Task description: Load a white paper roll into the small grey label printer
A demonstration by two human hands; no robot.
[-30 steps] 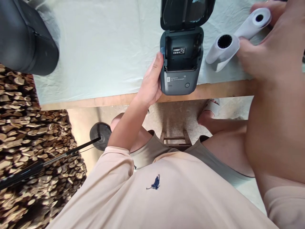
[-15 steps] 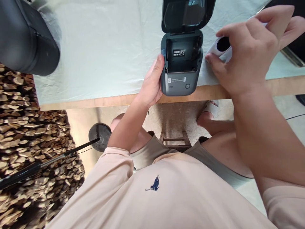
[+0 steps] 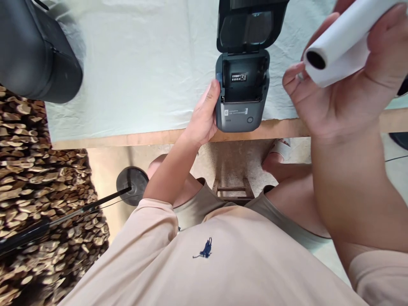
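Observation:
My left hand (image 3: 204,111) is closed around the left side of a dark grey label printer (image 3: 237,117) at the table's front edge. The printer's lid (image 3: 247,29) is flipped up, so its paper bay (image 3: 244,87) shows, with a small printed sticker and no roll inside. On the right, my right hand (image 3: 344,95) is raised with the palm turned up, gripping a white paper roll (image 3: 347,36). A dark hollow core shows at the roll's near end, and a loose flap of paper hangs below it.
A pale cloth (image 3: 137,76) covers the table, whose wooden edge (image 3: 143,138) faces me. A black case (image 3: 38,55) stands at the left. Stacked firewood (image 3: 41,182) and a stand with a round black base (image 3: 132,185) are on the floor side. A wooden stool (image 3: 234,189) is below.
My right hand has lifted the paper roll off the table and turned palm up with it. My left hand still holds the printer, which sits slightly lower in view.

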